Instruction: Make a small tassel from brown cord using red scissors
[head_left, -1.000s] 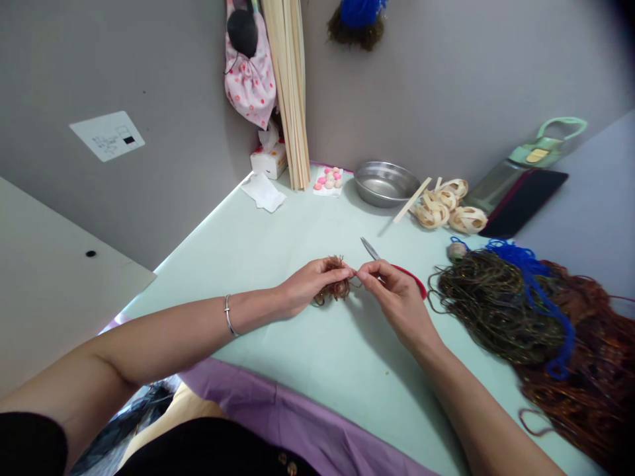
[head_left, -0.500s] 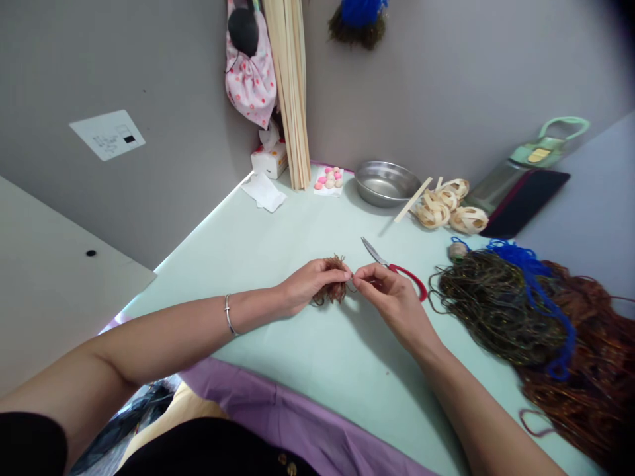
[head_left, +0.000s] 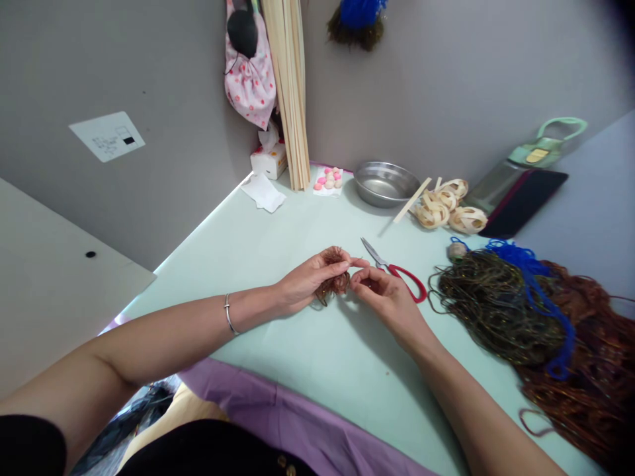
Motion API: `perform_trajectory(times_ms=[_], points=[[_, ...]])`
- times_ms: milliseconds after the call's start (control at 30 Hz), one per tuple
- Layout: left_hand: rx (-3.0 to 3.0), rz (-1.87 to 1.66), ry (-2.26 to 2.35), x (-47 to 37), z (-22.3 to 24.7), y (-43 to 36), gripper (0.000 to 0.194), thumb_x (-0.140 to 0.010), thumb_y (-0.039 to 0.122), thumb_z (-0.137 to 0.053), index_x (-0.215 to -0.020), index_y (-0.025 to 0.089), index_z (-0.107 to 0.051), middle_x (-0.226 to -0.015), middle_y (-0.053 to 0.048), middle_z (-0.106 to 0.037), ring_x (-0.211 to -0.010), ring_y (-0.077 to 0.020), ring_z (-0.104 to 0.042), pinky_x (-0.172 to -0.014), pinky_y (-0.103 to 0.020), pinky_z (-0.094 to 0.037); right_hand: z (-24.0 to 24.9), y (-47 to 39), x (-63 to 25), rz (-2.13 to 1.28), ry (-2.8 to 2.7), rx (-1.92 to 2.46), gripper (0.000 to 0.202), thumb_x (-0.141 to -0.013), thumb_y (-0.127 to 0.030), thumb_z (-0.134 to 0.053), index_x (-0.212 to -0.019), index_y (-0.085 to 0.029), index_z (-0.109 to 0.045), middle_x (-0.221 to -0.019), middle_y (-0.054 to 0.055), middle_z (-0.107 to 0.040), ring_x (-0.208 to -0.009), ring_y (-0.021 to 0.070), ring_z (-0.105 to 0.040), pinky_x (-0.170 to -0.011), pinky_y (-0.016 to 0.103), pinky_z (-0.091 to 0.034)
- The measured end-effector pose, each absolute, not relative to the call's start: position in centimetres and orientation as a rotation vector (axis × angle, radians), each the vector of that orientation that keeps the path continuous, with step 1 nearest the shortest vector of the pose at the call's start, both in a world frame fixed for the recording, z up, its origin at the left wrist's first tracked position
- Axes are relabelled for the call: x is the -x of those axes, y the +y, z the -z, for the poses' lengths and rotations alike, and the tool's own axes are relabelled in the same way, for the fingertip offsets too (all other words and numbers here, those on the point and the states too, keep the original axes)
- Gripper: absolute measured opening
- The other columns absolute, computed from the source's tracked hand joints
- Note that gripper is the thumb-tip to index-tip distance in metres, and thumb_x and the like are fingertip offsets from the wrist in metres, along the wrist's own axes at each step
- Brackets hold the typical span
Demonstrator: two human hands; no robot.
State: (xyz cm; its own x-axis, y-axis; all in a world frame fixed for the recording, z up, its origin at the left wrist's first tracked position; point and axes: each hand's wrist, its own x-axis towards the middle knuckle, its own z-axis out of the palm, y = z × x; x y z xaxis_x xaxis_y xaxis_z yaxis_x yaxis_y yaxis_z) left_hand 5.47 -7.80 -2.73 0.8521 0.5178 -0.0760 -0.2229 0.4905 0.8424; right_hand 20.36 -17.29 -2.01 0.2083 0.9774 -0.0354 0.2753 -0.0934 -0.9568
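My left hand (head_left: 317,274) is closed around a small bundle of brown yarn (head_left: 333,285), whose frayed ends stick out above and below the fingers. Close against it on the right, my right hand (head_left: 384,291) has thumb and forefinger pinched together at the bundle's edge. Whatever strand those fingertips hold is too fine to make out. Scissors with red handles (head_left: 407,281) lie on the table just beyond my right hand, blades pointing away to the left.
Heaps of olive yarn (head_left: 481,311) and rust-brown yarn (head_left: 585,344) cover the table's right side, with blue cord (head_left: 540,297) on top. Farther back are a metal bowl (head_left: 384,185), coiled wooden strips (head_left: 441,205), pink and cream balls (head_left: 328,178), a tissue box (head_left: 269,160) and a bottle (head_left: 516,165).
My left hand has turned slightly, its forefinger now stretched out toward the right. The right hand's pinch has shifted a little lower beside the yarn bundle. The scissors stay put.
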Motion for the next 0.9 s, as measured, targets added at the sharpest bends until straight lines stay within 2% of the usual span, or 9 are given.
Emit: perform_trajectory(times_ms=[67,233,433,533,667,900], points=[[-0.99,-0.484,0.352,-5.42,2.86,-7.85,0.025,-0.081,0.037,-0.07,-0.088,0.019,-0.055,-0.095,-0.001,-0.063,-0.061,-0.0043,-0.05,-0.063,-0.02,-0.043,2.05,-17.26,-20.47,-0.913,-1.155,1.56,0.015,-0.081,-0.033,-0.064,-0.077,-0.019,-0.062,-0.072,0.0,-0.058,-0.064,0.0141,-0.049,-0.059,0.028,-0.037],[-1.121,-0.386,0.422,-5.24,3.01,-8.13,0.028,-0.077,0.034,-0.074,-0.091,0.018,-0.055,-0.069,0.003,-0.055,-0.058,-0.0074,-0.054,-0.054,-0.019,-0.038,1.91,-17.38,-20.56,-0.852,-1.108,1.509,0.02,-0.083,-0.038,-0.067,-0.082,-0.019,-0.065,-0.073,0.0,-0.058,-0.067,0.0142,-0.049,-0.062,0.028,-0.04],[-1.049,-0.417,0.435,-5.32,3.17,-8.06,0.033,-0.073,0.032,-0.077,-0.093,0.017,-0.057,-0.075,0.003,-0.057,-0.06,-0.0075,-0.056,-0.06,-0.022,-0.044,1.69,-17.61,-20.51,-0.827,-1.156,1.558,0.031,-0.093,-0.051,-0.052,-0.096,-0.021,-0.06,-0.078,0.002,-0.059,-0.069,0.0168,-0.054,-0.067,0.031,-0.045],[-1.002,-0.433,0.405,-5.39,3.22,-7.98,0.031,-0.074,0.032,-0.077,-0.095,0.016,-0.06,-0.08,0.001,-0.061,-0.065,-0.0079,-0.058,-0.066,-0.022,-0.045,1.65,-17.6,-20.41,-0.915,-1.27,1.589,0.034,-0.094,-0.053,-0.048,-0.087,-0.021,-0.058,-0.074,0.002,-0.058,-0.068,0.0174,-0.054,-0.065,0.03,-0.044],[-0.955,-0.442,0.422,-5.47,3.07,-7.97,0.027,-0.074,0.031,-0.076,-0.091,0.016,-0.062,-0.078,0.0,-0.063,-0.068,-0.0091,-0.06,-0.068,-0.022,-0.046,1.69,-17.48,-20.42,-0.968,-1.407,1.523,0.038,-0.095,-0.047,-0.049,-0.07,-0.02,-0.057,-0.066,0.001,-0.054,-0.065,0.016,-0.05,-0.061,0.029,-0.04],[-1.003,-0.418,0.476,-5.5,3.1,-7.99,0.024,-0.077,0.031,-0.072,-0.088,0.015,-0.058,-0.067,0.001,-0.059,-0.06,-0.0088,-0.056,-0.061,-0.021,-0.045,1.93,-17.38,-20.64,-0.854,-1.227,1.549,0.026,-0.089,-0.041,-0.058,-0.076,-0.019,-0.06,-0.067,-0.001,-0.054,-0.064,0.0146,-0.048,-0.061,0.028,-0.039]])
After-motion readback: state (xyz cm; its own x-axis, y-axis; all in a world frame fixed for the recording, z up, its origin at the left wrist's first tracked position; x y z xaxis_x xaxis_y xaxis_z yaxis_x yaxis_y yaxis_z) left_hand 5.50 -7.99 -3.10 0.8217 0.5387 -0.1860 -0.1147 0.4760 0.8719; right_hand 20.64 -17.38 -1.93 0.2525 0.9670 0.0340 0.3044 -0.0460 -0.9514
